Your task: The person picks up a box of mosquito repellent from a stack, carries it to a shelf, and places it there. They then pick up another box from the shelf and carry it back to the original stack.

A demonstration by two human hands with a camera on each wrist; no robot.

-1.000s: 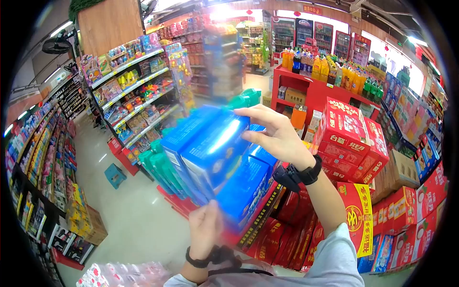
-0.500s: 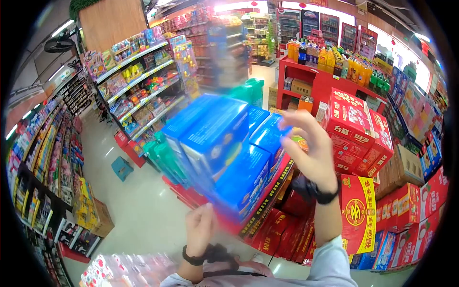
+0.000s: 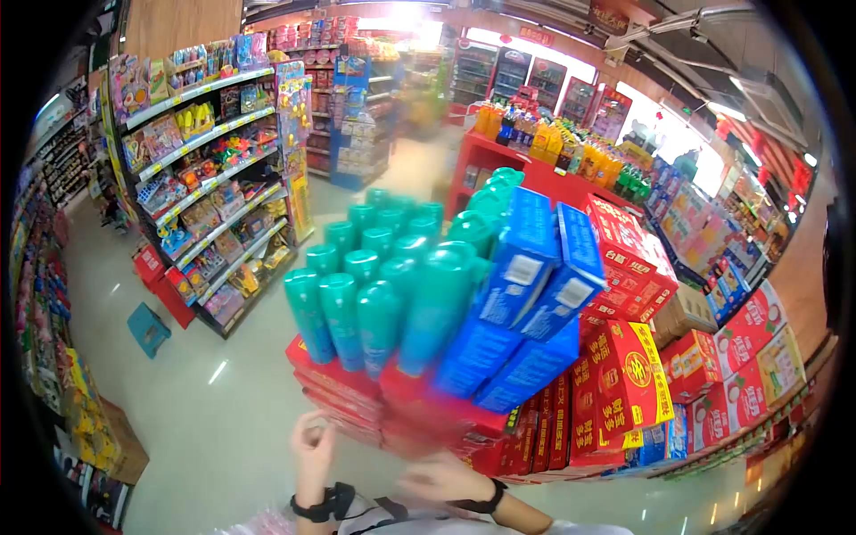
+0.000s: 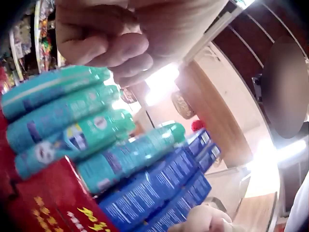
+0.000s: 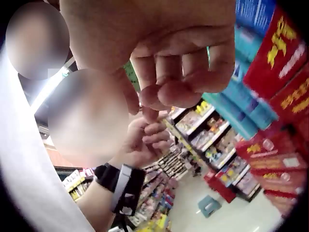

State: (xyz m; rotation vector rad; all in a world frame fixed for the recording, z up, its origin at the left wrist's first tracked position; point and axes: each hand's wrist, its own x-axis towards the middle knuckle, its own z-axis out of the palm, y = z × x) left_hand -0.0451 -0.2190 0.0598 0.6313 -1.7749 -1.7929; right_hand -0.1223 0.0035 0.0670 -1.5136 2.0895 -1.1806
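Observation:
In the head view my left hand (image 3: 314,450) hangs low at the front with loosely bent fingers and nothing in them. My right hand (image 3: 441,480), blurred, is close beside it in front of the body, its fingers loosely bent. The right wrist view shows no object in the right hand (image 5: 159,53), with the left hand (image 5: 145,142) beyond. Ahead stand teal spray cans (image 3: 379,316) in rows. Blue boxes (image 3: 526,267) are stacked to their right, two upright on top of others lying below. Both hands are apart from the cans and boxes.
Red cartons (image 3: 343,397) carry the cans and boxes. More red cartons (image 3: 624,374) stand at right. A toy shelf (image 3: 205,178) is at left, with a blue stool (image 3: 148,330) on the floor. Drink bottles (image 3: 553,143) line a red counter (image 3: 468,169) behind.
My right hand has left the blue boxes and come down and left to the front of the body. The left hand has shifted left and lower. The viewpoint has moved, showing more teal cans.

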